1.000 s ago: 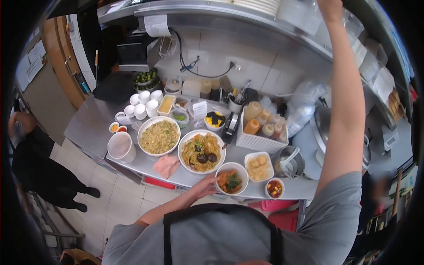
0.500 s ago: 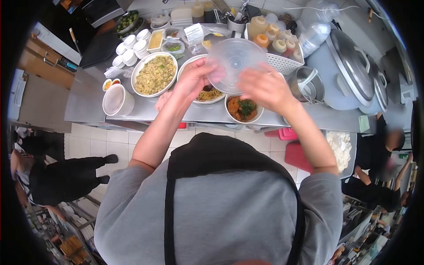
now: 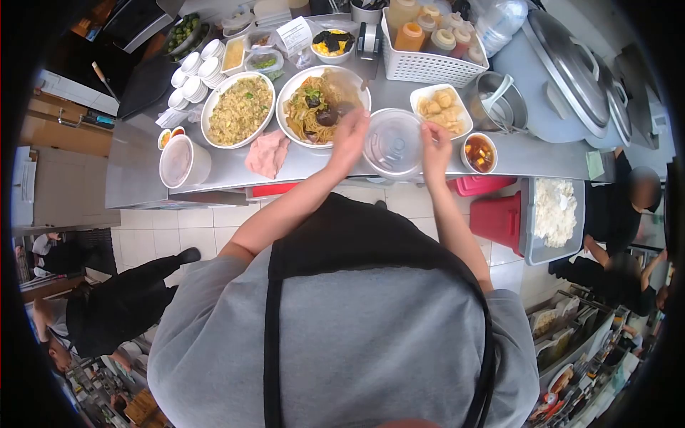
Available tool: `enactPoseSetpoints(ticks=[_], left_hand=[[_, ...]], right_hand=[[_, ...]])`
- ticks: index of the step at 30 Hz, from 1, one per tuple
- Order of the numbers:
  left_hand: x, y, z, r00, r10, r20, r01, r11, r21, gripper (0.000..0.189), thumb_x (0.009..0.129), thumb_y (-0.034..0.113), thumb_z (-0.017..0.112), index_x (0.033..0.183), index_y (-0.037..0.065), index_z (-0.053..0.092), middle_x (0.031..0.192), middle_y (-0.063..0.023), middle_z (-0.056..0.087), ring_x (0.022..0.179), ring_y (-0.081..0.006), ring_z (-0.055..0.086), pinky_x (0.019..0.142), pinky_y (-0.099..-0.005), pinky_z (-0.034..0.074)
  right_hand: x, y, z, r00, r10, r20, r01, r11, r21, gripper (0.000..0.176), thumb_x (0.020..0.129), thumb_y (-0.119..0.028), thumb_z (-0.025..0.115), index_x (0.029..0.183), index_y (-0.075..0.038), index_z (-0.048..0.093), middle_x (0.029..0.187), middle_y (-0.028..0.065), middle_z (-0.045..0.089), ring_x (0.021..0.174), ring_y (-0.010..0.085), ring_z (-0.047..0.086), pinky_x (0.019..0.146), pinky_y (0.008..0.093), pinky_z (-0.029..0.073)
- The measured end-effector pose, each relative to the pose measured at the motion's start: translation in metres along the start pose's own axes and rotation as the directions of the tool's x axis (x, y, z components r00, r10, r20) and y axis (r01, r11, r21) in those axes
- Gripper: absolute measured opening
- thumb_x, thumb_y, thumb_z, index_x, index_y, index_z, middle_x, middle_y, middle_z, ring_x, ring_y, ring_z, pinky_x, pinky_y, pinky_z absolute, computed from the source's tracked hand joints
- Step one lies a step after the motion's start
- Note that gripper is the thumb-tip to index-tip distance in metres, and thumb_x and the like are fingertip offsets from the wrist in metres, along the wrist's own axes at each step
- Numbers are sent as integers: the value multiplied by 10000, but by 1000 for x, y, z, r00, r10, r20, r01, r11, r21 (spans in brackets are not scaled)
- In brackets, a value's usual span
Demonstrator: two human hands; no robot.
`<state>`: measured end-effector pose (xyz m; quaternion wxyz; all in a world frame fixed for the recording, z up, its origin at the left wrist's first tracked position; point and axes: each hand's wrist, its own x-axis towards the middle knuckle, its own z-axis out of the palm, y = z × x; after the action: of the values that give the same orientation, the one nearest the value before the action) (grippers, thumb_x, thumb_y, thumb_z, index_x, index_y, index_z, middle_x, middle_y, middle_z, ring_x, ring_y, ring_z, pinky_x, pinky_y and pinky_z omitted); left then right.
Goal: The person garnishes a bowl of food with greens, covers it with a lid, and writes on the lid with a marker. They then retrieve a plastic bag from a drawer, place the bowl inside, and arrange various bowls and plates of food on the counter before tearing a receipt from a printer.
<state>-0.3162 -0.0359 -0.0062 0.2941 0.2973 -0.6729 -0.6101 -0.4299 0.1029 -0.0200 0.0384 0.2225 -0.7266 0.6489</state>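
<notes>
A clear plastic lid (image 3: 393, 141) lies on top of a white bowl at the front edge of the steel counter (image 3: 143, 178). My left hand (image 3: 349, 137) presses on the lid's left rim. At the lid's right rim my right hand (image 3: 435, 140) presses down with its fingers. The bowl's food is hidden under the lid. Behind my left hand stands a plate of noodles with mushrooms (image 3: 317, 107).
A plate of fried rice (image 3: 238, 109), a pink cloth (image 3: 267, 153), a lidded white tub (image 3: 181, 161), fried pieces in a dish (image 3: 442, 108), a red sauce cup (image 3: 478, 153), a white basket of bottles (image 3: 428, 50) and a rice cooker (image 3: 571, 78) fill the counter. Other people stand left and right.
My right hand came down from the overhead shelf with the clear lid. Both hands held it above the bowl, then lowered it onto the bowl.
</notes>
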Motion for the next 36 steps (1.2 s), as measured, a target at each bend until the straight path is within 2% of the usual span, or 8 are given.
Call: enactPoseSetpoints(ticks=[4, 7, 11, 14, 16, 19, 22, 36], left_hand=[[-4, -10, 18, 989, 126, -74, -106, 968, 227, 313, 902, 229, 425, 1047, -18, 550, 1002, -218, 579, 939, -363, 543, 832, -391, 410], [-1, -21, 19, 969, 239, -64, -204, 917, 343, 304, 912, 211, 412, 1074, -11, 541, 876, -218, 605, 832, -339, 586, 765, -368, 437], [1, -23, 20, 950, 299, -94, -255, 912, 321, 275, 911, 176, 404, 1065, 2, 551, 863, -210, 610, 803, -344, 594, 744, -372, 447], [11, -24, 15, 964, 264, -20, -248, 928, 278, 275, 900, 195, 422, 1051, 22, 573, 946, -201, 603, 866, -351, 583, 763, -381, 447], [25, -23, 8, 934, 258, 249, -311, 928, 204, 272, 893, 210, 444, 1047, 39, 589, 944, -182, 616, 865, -328, 595, 753, -369, 455], [33, -17, 4, 913, 117, 391, -222, 946, 235, 270, 885, 226, 465, 1030, 43, 602, 922, -171, 625, 849, -306, 607, 743, -364, 458], [34, -10, 2, 893, 135, 429, -257, 936, 241, 275, 882, 233, 471, 1024, 42, 609, 910, -174, 626, 832, -306, 611, 732, -360, 460], [39, -6, 3, 887, 44, 460, -210, 926, 315, 264, 888, 206, 457, 1009, 17, 595, 882, -185, 616, 814, -305, 604, 725, -354, 454]], right_hand=[[-6, 4, 18, 995, 72, -62, -72, 997, 1, 168, 832, -122, 577, 892, 35, 586, 852, 109, 593, 768, 175, 539, 715, 294, 434], [-10, 4, 20, 998, 17, -65, -19, 999, -32, 170, 842, -123, 563, 896, 36, 587, 859, 117, 595, 771, 181, 537, 722, 303, 434], [-10, 3, 20, 996, -19, -89, 14, 999, -48, 170, 851, -113, 545, 945, 20, 594, 836, 120, 586, 763, 209, 538, 722, 308, 433], [-2, 1, 12, 989, -144, 16, 144, 969, -202, 169, 850, -100, 538, 966, -1, 612, 808, 124, 568, 747, 236, 535, 711, 307, 430], [7, 4, 4, 959, -180, 218, 223, 956, -193, 162, 837, -98, 557, 951, -12, 632, 770, 118, 539, 711, 232, 524, 671, 296, 425], [11, -1, 5, 928, -109, 356, 172, 973, -151, 152, 819, -96, 581, 919, 2, 641, 728, 102, 509, 661, 204, 502, 618, 291, 410], [19, 9, 9, 892, -172, 418, 229, 969, -88, 160, 809, -93, 594, 928, 3, 639, 691, 87, 473, 622, 192, 477, 581, 291, 394], [35, 7, 14, 825, -92, 557, 151, 987, -62, 132, 798, -51, 569, 893, 12, 634, 662, 106, 471, 603, 216, 466, 551, 307, 373]])
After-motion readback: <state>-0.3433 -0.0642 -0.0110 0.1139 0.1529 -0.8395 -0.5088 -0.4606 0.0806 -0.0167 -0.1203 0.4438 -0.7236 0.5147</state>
